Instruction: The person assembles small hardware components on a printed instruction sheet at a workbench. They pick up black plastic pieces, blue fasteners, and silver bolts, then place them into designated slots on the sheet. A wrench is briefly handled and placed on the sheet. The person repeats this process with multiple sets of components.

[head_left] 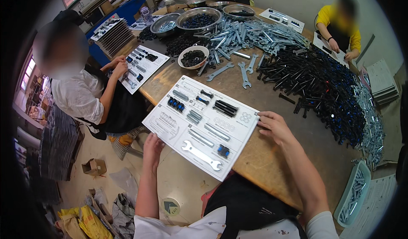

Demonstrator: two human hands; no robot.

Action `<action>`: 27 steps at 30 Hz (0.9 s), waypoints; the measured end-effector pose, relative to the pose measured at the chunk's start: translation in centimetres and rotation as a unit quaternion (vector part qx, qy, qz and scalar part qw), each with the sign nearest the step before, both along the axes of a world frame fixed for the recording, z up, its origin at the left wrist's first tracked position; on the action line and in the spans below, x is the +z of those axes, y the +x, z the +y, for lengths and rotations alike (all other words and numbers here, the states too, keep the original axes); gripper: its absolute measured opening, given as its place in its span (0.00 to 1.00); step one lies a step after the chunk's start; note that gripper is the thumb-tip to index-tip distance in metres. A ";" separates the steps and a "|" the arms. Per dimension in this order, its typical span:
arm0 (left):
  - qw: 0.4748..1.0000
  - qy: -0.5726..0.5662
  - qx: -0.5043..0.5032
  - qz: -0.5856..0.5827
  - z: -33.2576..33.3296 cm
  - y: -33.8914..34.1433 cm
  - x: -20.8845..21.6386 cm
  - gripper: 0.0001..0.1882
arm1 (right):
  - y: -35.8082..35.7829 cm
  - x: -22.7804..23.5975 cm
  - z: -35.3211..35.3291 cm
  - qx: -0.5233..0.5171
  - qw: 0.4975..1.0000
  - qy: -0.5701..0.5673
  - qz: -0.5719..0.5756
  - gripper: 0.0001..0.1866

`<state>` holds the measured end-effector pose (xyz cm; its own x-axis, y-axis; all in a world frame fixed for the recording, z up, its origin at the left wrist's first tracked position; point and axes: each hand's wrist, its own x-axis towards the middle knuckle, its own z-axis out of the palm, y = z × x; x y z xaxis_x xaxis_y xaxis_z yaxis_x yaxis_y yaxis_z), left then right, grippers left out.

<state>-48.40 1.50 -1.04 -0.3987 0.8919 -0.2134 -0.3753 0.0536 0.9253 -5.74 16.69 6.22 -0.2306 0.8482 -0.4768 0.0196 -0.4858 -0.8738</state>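
Observation:
A white printed hardware card (159, 116) lies tilted across the near table edge, its lower left part sticking out past it. Fixed on its face are an open-ended wrench (201, 156), a group of black bolts (225, 108), short black bolts with blue bands (176, 104), and several silver rods (217, 132). Printed outlines of rings and other parts show between them. My left hand (153, 149) grips the card's left edge, fingers bent at the rim. At the upper right corner, my right hand (275, 127) pinches the opposite edge between thumb and fingers.
Loose wrenches (245, 75) and a bowl of black rings (193, 57) lie beyond the card. A big heap of black bolts (316, 84) spreads to the right, with silver parts behind. Co-workers handle similar cards at left (158, 60) and far right. A teal basket (355, 192) stands lower right.

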 end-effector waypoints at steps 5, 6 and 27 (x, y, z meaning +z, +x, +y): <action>0.994 -0.061 0.092 -0.008 5.4 -6.4 -2.0 0.15 | -2.7 -0.2 2.6 -0.026 0.997 0.013 0.064 0.12; 0.991 -0.070 0.115 0.018 6.9 -6.8 -2.3 0.15 | -3.2 -0.9 3.0 -0.033 0.996 0.017 0.078 0.11; 0.738 0.362 -0.550 0.145 22.4 60.6 27.0 0.17 | 41.0 12.3 -35.4 -0.541 0.453 0.245 -0.665 0.22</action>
<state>12.16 23.92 25.98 0.7170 0.5479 0.4309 -0.2536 -0.3706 0.8935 35.23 -18.68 18.51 0.6616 0.2000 0.7227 0.6687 -0.5934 -0.4479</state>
